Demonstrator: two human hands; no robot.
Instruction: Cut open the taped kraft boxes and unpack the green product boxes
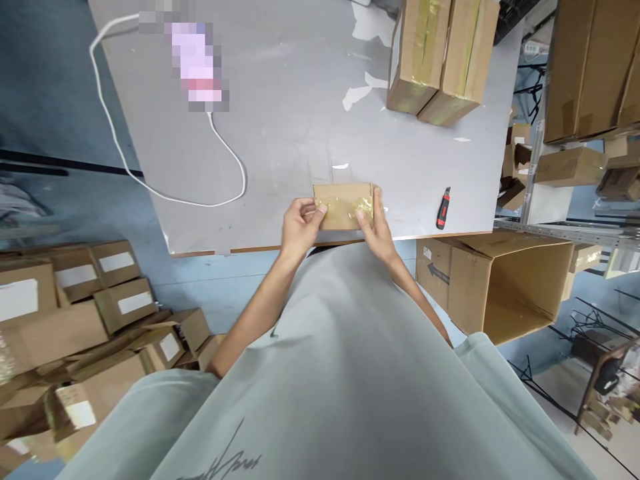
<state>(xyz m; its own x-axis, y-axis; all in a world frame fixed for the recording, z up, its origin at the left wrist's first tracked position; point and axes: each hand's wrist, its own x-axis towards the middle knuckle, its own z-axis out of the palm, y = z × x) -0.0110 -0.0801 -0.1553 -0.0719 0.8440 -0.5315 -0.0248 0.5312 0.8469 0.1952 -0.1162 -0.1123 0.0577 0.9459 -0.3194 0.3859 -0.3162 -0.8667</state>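
A small brown cardboard box (341,212) with shiny yellowish tape near both ends is at the front edge of the grey table (290,133). My left hand (301,227) grips its left end, the thumb on the tape and the fingers curled. On the right end, my right hand (376,223) has its thumb over the tape and its fingers along the box's side. A red and black box cutter (443,209) lies on the table to the right of my hands.
Two taped boxes (435,60) stand at the table's back right. A white cable (243,170) loops across the left side. Below the right edge sits an open carton (520,287); cardboard boxes (75,327) are piled at lower left.
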